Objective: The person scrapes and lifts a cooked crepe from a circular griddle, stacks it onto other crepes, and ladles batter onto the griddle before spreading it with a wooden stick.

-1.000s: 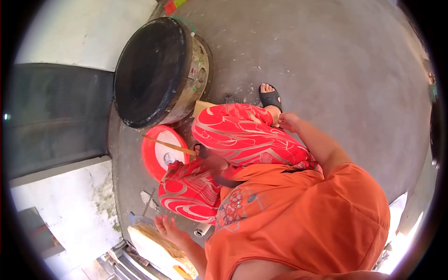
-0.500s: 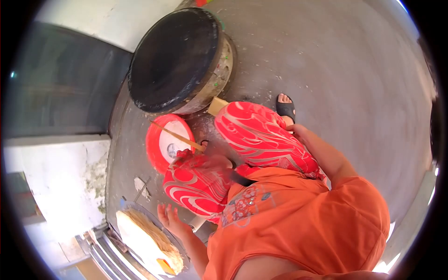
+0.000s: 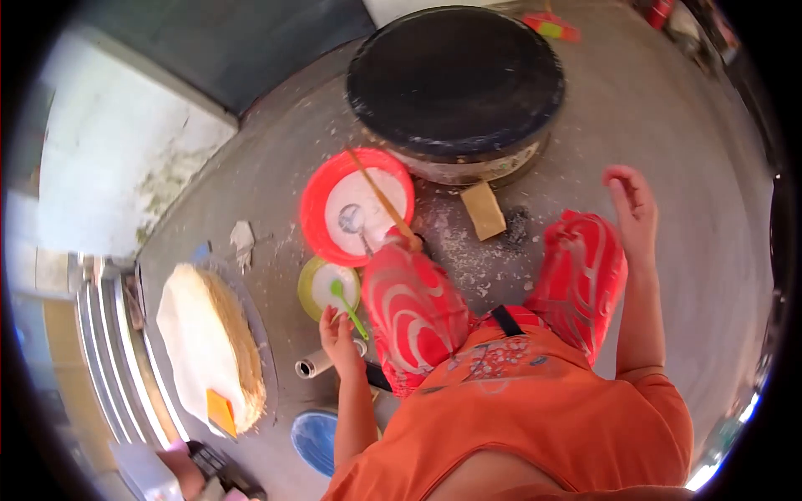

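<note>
My left hand [image 3: 338,336] is open, its fingers apart and nothing in them. It is just beside a yellow-green bowl [image 3: 309,286] with a bright green spoon [image 3: 346,302] in it; whether it touches the spoon I cannot tell. My right hand [image 3: 635,209] is raised beyond my right knee, fingers loosely curled, with nothing seen in it. In front of my left knee sits a red basin [image 3: 313,209] of whitish batter, holding a ladle [image 3: 351,219]; a wooden stick [image 3: 380,194] crosses its rim. A large round black griddle [image 3: 455,79] stands ahead of me.
A tan block [image 3: 483,211] lies on the spattered floor before the griddle. At left rests a stack of thin pancakes [image 3: 238,334], partly under a white sheet [image 3: 188,342] with an orange piece [image 3: 221,412] on it. A blue bowl [image 3: 313,441] and a pale roll [image 3: 322,361] are nearer me.
My view has turned, bringing the griddle, basin and bowl further right in the picture. My right hand has lifted from beside my right leg. The left hand stays open.
</note>
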The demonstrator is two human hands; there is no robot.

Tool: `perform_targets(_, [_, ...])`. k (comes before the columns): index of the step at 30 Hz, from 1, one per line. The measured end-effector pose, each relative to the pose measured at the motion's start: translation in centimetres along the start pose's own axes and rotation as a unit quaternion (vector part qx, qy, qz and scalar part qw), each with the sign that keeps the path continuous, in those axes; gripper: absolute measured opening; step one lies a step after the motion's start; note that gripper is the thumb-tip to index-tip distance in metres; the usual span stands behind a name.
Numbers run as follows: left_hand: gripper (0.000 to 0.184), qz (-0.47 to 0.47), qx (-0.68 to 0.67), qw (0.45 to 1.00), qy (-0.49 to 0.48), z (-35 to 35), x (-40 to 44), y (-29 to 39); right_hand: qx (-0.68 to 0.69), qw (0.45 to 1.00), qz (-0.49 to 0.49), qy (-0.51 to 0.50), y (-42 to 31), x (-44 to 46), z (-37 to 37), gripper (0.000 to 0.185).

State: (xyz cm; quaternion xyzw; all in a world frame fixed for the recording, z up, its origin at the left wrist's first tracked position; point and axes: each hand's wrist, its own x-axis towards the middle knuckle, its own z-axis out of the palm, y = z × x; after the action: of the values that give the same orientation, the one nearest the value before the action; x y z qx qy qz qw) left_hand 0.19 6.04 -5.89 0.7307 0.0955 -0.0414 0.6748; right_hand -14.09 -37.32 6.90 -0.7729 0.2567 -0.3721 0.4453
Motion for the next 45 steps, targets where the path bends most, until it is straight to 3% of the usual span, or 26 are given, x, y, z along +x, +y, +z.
perform_targets(2, [0.039, -0.021, -0.012, 1.0, 0.005, 0.2, 0.2, -0.9, 0.079, 0.986, 0.041, -0.142, -0.8, 0.9, 5.7, 0.014])
perform_targets(4, [0.04, -0.029, -0.006, 0.999, 0.014, 0.2, 0.7, -2.3, 0.048, 0.953, 0.097, -0.283, 2.2, 0.7, 12.4, 0.019])
perform_targets(6, [0.04, -0.053, 0.003, 0.998, 0.02, 0.0, 1.0, -3.5, -0.074, 0.916, 0.078, -0.386, 6.9, -0.7, 19.4, 0.026])
perform_targets(8, [0.042, -0.069, 0.008, 0.997, 0.035, -0.3, 1.3, -5.2, -0.046, 0.879, 0.157, -0.448, 12.7, -3.6, 26.3, 0.034])
perform_targets(11, [0.043, -0.085, 0.012, 0.995, 0.051, -0.6, 1.7, -7.7, -0.099, 0.862, 0.206, -0.453, 15.6, -6.9, 33.0, 0.044])
perform_targets(13, [0.043, -0.113, 0.018, 0.992, 0.051, -0.5, 2.2, -8.6, -0.011, 0.822, 0.332, -0.463, 13.6, -7.4, 35.3, 0.048])
perform_targets(14, [0.043, -0.112, 0.019, 0.992, 0.057, -0.2, 2.8, -9.2, -0.008, 0.82, 0.33, -0.468, 15.2, -8.1, 36.7, 0.048])
perform_targets(16, [0.045, -0.151, 0.001, 0.988, 0.039, 0.9, 3.4, -9.5, 0.158, 0.748, 0.47, -0.442, 17.9, -9.3, 39.2, 0.039])
perform_targets(18, [0.046, -0.159, -0.007, 0.986, 0.04, 1.5, 4.5, -12.0, 0.22, 0.719, 0.491, -0.44, 18.5, -9.0, 39.4, 0.031])
perform_targets(20, [0.048, -0.189, 0.047, 0.981, 0.012, 3.2, 6.6, -12.2, 0.164, 0.73, 0.44, -0.497, 19.3, -8.2, 39.0, 0.028])
perform_targets(21, [0.048, -0.194, 0.045, 0.98, 0.017, 3.9, 7.4, -12.9, 0.212, 0.772, 0.39, -0.455, 17.6, -7.8, 38.1, 0.02])
perform_targets(24, [0.04, -0.266, -0.007, 0.963, 0.026, 5.4, 10.0, -14.2, 0.13, 0.803, 0.328, -0.48, 13.9, -4.7, 34.8, 0.023])
perform_targets(26, [0.043, -0.33, -0.103, 0.935, -0.075, 6.2, 11.8, -13.5, 0.124, 0.802, 0.329, -0.483, 13.7, -2.9, 33.1, 0.019])
perform_targets(27, [0.043, -0.332, -0.106, 0.935, -0.071, 6.7, 12.8, -13.8, 0.122, 0.804, 0.328, -0.481, 13.3, -2.1, 32.5, 0.016])
perform_targets(29, [0.035, -0.403, -0.28, 0.864, -0.11, 7.6, 14.8, -14.6, 0.119, 0.809, 0.328, -0.472, 10.4, -0.3, 30.6, 0.012])
perform_targets(32, [0.034, -0.435, -0.403, 0.802, -0.078, 9.0, 16.5, -9.1, 0.079, 0.819, 0.313, -0.474, 6.8, 1.5, 27.0, 0.007])
perform_targets(33, [0.034, -0.437, -0.403, 0.8, -0.081, 8.7, 18.1, -11.1, 0.042, 0.82, 0.298, -0.487, 5.8, 1.7, 25.6, 0.007])
perform_targets(35, [0.024, -0.485, -0.556, 0.659, -0.147, 7.6, 21.4, -17.1, 0.049, 0.821, 0.307, -0.479, 4.4, 1.8, 22.6, 0.007])
perform_targets(36, [0.024, -0.486, -0.554, 0.658, -0.15, 7.6, 21.5, -16.9, 0.057, 0.821, 0.314, -0.473, 4.0, 1.7, 21.2, 0.006])
perform_targets(38, [0.026, -0.433, -0.228, 0.869, -0.069, 7.9, 21.5, -14.9, 0.041, 0.839, 0.289, -0.46, 4.1, 1.3, 18.1, 0.006])
perform_targets(39, [0.026, -0.375, -0.049, 0.925, -0.035, 8.7, 19.9, -11.6, 0.025, 0.854, 0.263, -0.447, 4.3, 1.1, 16.8, 0.005])
perform_targets(40, [0.026, -0.375, -0.045, 0.925, -0.038, 8.4, 19.1, -12.9, 0.026, 0.855, 0.266, -0.444, 4.2, 0.8, 15.9, 0.005])
perform_targets(41, [0.023, -0.223, 0.168, 0.959, -0.057, 7.9, 18.2, -15.1, 0.025, 0.862, 0.271, -0.427, 4.2, 0.5, 15.1, 0.005])
perform_targets(42, [0.021, -0.054, 0.37, 0.925, -0.074, 7.5, 17.6, -16.3, 0.025, 0.869, 0.277, -0.41, 4.3, 0.2, 14.3, 0.005])
perform_targets(43, [0.021, -0.055, 0.372, 0.923, -0.076, 7.6, 16.6, -14.3, 0.026, 0.868, 0.28, -0.409, 5.1, -0.4, 13.8, 0.005])
perform_targets(45, [0.019, -0.01, 0.539, 0.823, -0.18, 7.5, 15.6, -10.2, 0.03, 0.876, 0.293, -0.383, 7.2, -1.3, 13.6, 0.005])
